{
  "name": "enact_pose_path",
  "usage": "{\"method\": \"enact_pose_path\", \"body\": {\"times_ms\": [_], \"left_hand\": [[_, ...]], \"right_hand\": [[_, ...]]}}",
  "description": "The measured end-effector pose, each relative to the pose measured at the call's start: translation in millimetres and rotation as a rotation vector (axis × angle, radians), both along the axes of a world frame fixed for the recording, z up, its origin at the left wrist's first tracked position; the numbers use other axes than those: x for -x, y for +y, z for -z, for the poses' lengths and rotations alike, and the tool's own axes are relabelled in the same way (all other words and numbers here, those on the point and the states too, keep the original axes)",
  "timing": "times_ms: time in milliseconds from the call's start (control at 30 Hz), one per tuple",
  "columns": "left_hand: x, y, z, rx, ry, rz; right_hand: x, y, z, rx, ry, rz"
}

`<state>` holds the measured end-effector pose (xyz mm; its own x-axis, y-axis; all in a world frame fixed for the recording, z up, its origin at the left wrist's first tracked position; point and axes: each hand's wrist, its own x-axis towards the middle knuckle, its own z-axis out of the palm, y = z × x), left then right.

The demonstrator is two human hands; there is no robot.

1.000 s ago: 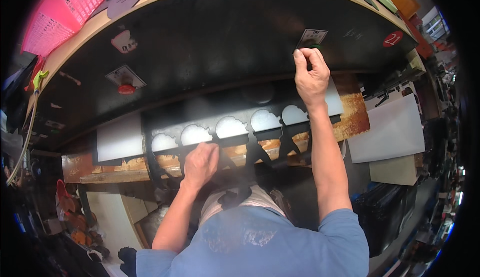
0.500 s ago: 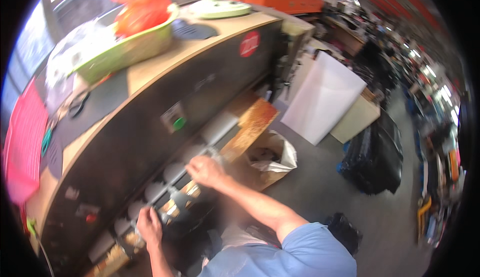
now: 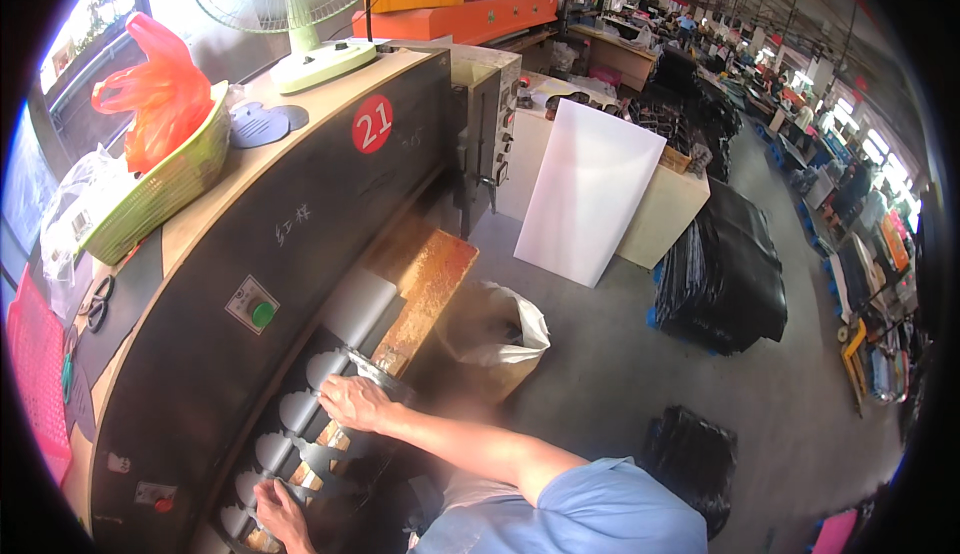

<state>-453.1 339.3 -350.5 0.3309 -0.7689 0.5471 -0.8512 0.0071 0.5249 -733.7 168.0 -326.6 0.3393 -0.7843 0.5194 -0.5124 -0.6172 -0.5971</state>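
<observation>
Head view: right hand (image 3: 355, 404) moved from green button (image 3: 263, 314) to dark sheet (image 3: 318, 455); fingers (image 3: 331, 395) curled, pinch unclear.

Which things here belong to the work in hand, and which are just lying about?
Seemingly in use:
left hand
right hand
grey sheet, near both hands
machine

Seemingly just lying about:
orange bag
green basket
pink basket
fan
</observation>
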Motion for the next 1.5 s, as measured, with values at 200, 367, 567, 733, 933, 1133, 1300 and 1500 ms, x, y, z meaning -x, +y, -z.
{"method": "enact_pose_path", "body": {"times_ms": [200, 367, 567, 733, 933, 1133, 1300, 1500], "left_hand": [[45, 35, -11, -0.464, -0.116, -0.22], [75, 72, -19, -0.431, -0.011, -0.125], [79, 102, -43, -0.512, 0.056, 0.123], [58, 63, -48, -0.128, 0.133, 0.137], [49, 9, -18, -0.188, -0.159, 0.052], [49, 12, -24, -0.198, -0.094, 0.091], [51, 10, -26, -0.141, -0.074, 0.101], [58, 7, -27, -0.161, -0.091, 0.038]], "right_hand": [[32, 27, 17, -0.072, -0.099, -0.041], [54, 58, 4, -0.121, -0.248, 0.037], [33, 58, -2, 0.018, -0.233, -0.088], [-16, 50, 14, 0.019, 0.183, -0.187], [-9, 62, 1, 0.103, 0.255, -0.09], [-8, 55, -25, -0.019, 0.216, -0.127], [45, 19, -50, -0.441, -0.08, -0.183], [75, -2, -29, -0.025, 0.192, -0.057]]}}
